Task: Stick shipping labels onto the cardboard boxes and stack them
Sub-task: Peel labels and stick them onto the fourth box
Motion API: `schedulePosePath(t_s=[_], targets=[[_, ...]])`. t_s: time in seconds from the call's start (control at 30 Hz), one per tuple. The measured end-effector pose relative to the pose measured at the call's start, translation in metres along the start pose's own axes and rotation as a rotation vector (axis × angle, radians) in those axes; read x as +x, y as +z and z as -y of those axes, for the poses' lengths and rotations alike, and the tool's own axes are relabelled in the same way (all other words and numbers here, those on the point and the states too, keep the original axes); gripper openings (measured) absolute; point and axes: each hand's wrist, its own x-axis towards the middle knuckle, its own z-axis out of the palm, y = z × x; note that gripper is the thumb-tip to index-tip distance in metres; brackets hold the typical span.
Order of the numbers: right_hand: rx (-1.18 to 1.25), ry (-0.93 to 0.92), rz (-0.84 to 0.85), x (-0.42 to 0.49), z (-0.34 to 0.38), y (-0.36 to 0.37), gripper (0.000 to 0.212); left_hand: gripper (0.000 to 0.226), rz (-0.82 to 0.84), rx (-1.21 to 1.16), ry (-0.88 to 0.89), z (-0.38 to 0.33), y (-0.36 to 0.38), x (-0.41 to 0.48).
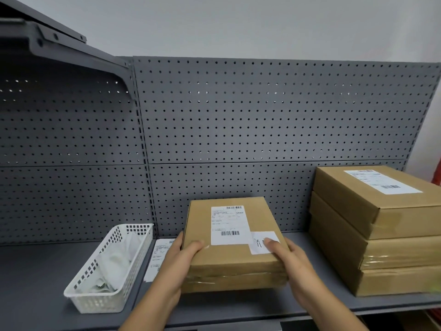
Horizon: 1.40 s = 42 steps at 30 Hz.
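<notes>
Hold the labelled cardboard box (229, 261) at its two near corners, left hand (181, 256) and right hand (290, 261) both gripping, fingers (272, 244) wrapped round the edges, thumbs on top. Box low in the middle of the shelf (35, 283). Lift level, move right, set flat on the stack of boxes (381, 235), edges lined up.

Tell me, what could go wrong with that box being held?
The left hand and right hand grip the box only at its near corners, so it might tip away when lifted. The stack beside it is already several boxes high and looks unevenly aligned; another on top could shift it. A loose label lying by the left hand might get swept off the shelf.
</notes>
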Motion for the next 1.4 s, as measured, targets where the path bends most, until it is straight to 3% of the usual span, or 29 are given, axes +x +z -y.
schedulePosePath(t_s=[0.3, 0.6, 0.93, 1.07, 1.4], targets=[[-0.086, -0.083, 0.012, -0.008, 0.066, 0.003, 0.025, 0.024, 0.020, -0.077, 0.078, -0.046, 0.002, -0.015], [-0.118, -0.192, -0.084, -0.011, 0.143, -0.038, 0.026, 0.022, 0.075, -0.150, 0.161, -0.097, 0.058, -0.020], [-0.176, -0.195, -0.255, -0.007, 0.217, -0.144, 0.034, 0.024, 0.278, -0.138, 0.200, -0.135, 0.170, -0.028], [-0.151, -0.161, -0.278, 0.001, 0.237, -0.194, 0.029, 0.025, 0.325, -0.082, 0.211, -0.150, 0.221, -0.029], [-0.084, -0.098, -0.293, 0.032, 0.250, -0.303, 0.043, 0.036, 0.398, 0.008, 0.146, -0.157, 0.331, -0.004]])
